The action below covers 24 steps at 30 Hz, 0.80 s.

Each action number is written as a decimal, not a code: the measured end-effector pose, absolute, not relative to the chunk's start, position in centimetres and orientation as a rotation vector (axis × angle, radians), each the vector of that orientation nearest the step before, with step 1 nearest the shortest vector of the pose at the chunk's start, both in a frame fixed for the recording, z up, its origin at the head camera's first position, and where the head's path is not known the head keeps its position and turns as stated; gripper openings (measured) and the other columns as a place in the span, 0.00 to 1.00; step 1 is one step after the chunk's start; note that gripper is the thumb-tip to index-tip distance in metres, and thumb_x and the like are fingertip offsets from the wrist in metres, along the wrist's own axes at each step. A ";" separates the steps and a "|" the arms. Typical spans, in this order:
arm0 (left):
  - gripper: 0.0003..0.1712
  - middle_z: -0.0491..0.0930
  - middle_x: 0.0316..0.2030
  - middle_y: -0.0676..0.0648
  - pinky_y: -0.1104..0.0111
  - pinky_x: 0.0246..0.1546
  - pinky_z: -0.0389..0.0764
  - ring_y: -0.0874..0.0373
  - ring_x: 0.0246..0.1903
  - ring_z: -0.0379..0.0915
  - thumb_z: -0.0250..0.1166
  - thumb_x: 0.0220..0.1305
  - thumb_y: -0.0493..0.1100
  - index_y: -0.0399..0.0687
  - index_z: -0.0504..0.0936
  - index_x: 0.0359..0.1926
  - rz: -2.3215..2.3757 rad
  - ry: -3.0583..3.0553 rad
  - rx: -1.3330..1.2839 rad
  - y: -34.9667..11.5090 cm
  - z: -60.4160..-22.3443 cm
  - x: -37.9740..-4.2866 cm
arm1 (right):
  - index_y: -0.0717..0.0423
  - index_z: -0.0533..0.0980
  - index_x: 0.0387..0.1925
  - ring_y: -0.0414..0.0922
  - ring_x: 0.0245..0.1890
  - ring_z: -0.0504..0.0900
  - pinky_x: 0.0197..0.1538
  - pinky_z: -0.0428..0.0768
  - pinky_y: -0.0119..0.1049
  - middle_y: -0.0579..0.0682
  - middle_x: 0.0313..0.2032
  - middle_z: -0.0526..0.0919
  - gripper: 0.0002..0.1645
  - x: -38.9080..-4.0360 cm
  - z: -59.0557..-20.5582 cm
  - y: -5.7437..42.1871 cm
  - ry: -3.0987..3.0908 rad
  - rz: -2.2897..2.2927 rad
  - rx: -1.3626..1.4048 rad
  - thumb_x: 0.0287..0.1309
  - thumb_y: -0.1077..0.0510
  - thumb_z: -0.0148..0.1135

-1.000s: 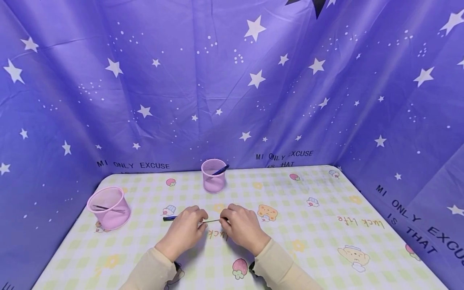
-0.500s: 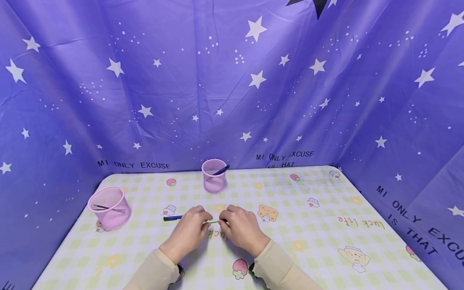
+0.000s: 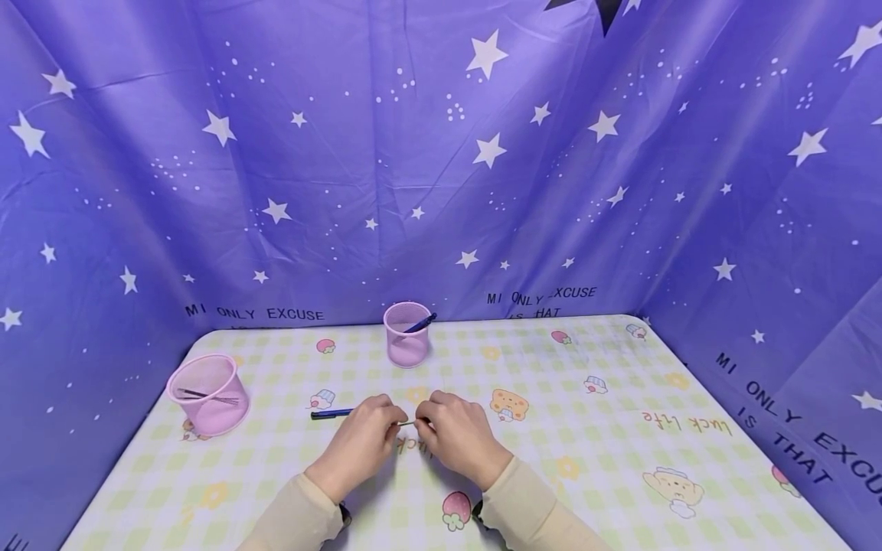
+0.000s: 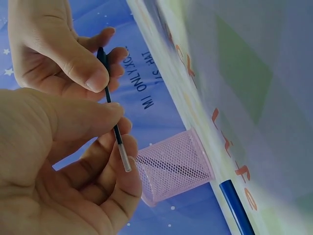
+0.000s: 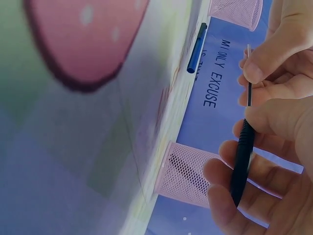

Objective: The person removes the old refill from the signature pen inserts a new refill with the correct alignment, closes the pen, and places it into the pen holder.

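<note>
Purple star-print cloth backs the checked table point(image 3: 551, 367), where, as I judge from my distant post, the thin refill point(image 4: 124, 156) could bend or slip should the two grips push or pull out of line, since it is slim and rests in a narrow pinch. A blue barrel point(image 3: 332, 414) on the table, just beside the left grip, could roll if brushed. Left grip point(image 3: 361, 436), thumb and fingers together, is clamped on the refill between the two hands; right grip point(image 3: 458, 432), near it, is closed round the pen's black section point(image 5: 241, 164), from which the refill appears to protrude. A pink cup point(image 3: 406, 350) stands beyond.
</note>
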<state>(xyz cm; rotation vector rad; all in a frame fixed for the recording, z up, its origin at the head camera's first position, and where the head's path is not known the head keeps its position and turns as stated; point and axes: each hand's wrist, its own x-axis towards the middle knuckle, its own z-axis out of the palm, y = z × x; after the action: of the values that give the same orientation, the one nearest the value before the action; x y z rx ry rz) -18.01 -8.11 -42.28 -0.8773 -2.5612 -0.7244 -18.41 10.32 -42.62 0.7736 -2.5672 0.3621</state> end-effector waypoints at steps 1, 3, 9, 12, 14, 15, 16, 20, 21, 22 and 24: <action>0.11 0.72 0.24 0.56 0.72 0.27 0.72 0.65 0.25 0.67 0.64 0.51 0.26 0.45 0.85 0.30 -0.725 -2.563 -0.881 -8.1 -42.3 -18.0 | 0.44 0.81 0.28 0.34 0.21 0.70 0.19 0.68 0.31 0.37 0.23 0.70 0.03 -18.4 -42.6 10.3 -2.567 0.363 0.774 0.55 0.52 0.65; 0.11 0.72 0.24 0.56 0.72 0.27 0.72 0.64 0.25 0.67 0.63 0.51 0.26 0.45 0.85 0.29 -0.724 -2.566 -0.886 -8.1 -42.2 -18.0 | 0.44 0.80 0.28 0.34 0.21 0.69 0.19 0.67 0.31 0.37 0.23 0.69 0.03 -18.4 -42.6 10.3 -2.569 0.363 0.774 0.55 0.52 0.65; 0.11 0.71 0.23 0.57 0.72 0.26 0.71 0.64 0.25 0.66 0.62 0.52 0.26 0.46 0.84 0.29 -0.715 -2.579 -0.889 -8.0 -42.3 -17.9 | 0.44 0.81 0.28 0.34 0.20 0.69 0.19 0.66 0.31 0.37 0.22 0.69 0.03 -18.3 -42.6 10.3 -2.573 0.367 0.776 0.55 0.52 0.65; 0.11 0.70 0.23 0.57 0.72 0.26 0.71 0.64 0.25 0.66 0.62 0.53 0.26 0.46 0.84 0.29 -0.713 -2.585 -0.885 -8.0 -42.4 -18.0 | 0.44 0.81 0.28 0.34 0.20 0.69 0.19 0.66 0.31 0.37 0.22 0.69 0.03 -18.3 -42.6 10.3 -2.571 0.369 0.777 0.55 0.52 0.65; 0.11 0.70 0.23 0.57 0.72 0.26 0.71 0.64 0.24 0.66 0.62 0.53 0.26 0.46 0.84 0.29 -0.708 -2.589 -0.882 -8.0 -42.4 -18.0 | 0.44 0.81 0.28 0.34 0.20 0.69 0.19 0.66 0.30 0.37 0.22 0.69 0.03 -18.3 -42.6 10.3 -2.569 0.368 0.777 0.55 0.52 0.65; 0.11 0.70 0.23 0.57 0.72 0.26 0.71 0.65 0.25 0.66 0.62 0.53 0.26 0.46 0.85 0.29 -0.705 -2.590 -0.880 -8.0 -42.5 -18.0 | 0.44 0.81 0.28 0.34 0.20 0.69 0.19 0.66 0.30 0.37 0.22 0.69 0.03 -18.3 -42.6 10.3 -2.568 0.367 0.777 0.55 0.52 0.65; 0.11 0.70 0.23 0.57 0.72 0.26 0.71 0.65 0.25 0.66 0.62 0.53 0.26 0.46 0.85 0.29 -0.704 -2.591 -0.880 -8.0 -42.5 -18.0 | 0.44 0.81 0.28 0.34 0.20 0.69 0.19 0.66 0.30 0.37 0.22 0.69 0.03 -18.3 -42.5 10.3 -2.568 0.366 0.777 0.55 0.52 0.65; 0.11 0.70 0.23 0.57 0.72 0.27 0.71 0.64 0.25 0.66 0.62 0.53 0.26 0.45 0.85 0.30 -0.699 -2.587 -0.878 -8.1 -42.4 -18.0 | 0.44 0.80 0.27 0.34 0.20 0.69 0.18 0.66 0.30 0.37 0.22 0.69 0.03 -18.3 -42.5 10.3 -2.566 0.360 0.776 0.55 0.52 0.65; 0.11 0.70 0.23 0.57 0.72 0.27 0.71 0.64 0.25 0.66 0.62 0.53 0.26 0.45 0.85 0.30 -0.698 -2.587 -0.878 -8.1 -42.4 -18.0 | 0.44 0.80 0.27 0.34 0.20 0.69 0.18 0.66 0.30 0.37 0.22 0.69 0.03 -18.3 -42.4 10.3 -2.566 0.358 0.776 0.55 0.52 0.65; 0.11 0.70 0.23 0.57 0.71 0.27 0.71 0.64 0.25 0.66 0.62 0.53 0.26 0.45 0.85 0.30 -0.697 -2.586 -0.877 -8.1 -42.4 -18.0 | 0.44 0.80 0.27 0.34 0.20 0.69 0.18 0.66 0.31 0.37 0.22 0.69 0.03 -18.3 -42.4 10.3 -2.565 0.358 0.775 0.55 0.52 0.65; 0.11 0.71 0.23 0.57 0.71 0.27 0.72 0.64 0.25 0.67 0.63 0.52 0.26 0.46 0.85 0.30 -0.692 -2.587 -0.872 -8.2 -42.4 -18.0 | 0.44 0.80 0.27 0.34 0.20 0.69 0.18 0.66 0.31 0.37 0.22 0.69 0.03 -18.3 -42.4 10.3 -2.564 0.359 0.776 0.55 0.52 0.65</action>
<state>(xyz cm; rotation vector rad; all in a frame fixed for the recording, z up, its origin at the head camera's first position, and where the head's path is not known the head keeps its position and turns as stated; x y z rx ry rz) -18.03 -8.19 -42.43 -0.8723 -2.5872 -0.6920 -18.27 10.29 -42.42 0.7762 -2.5641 0.3585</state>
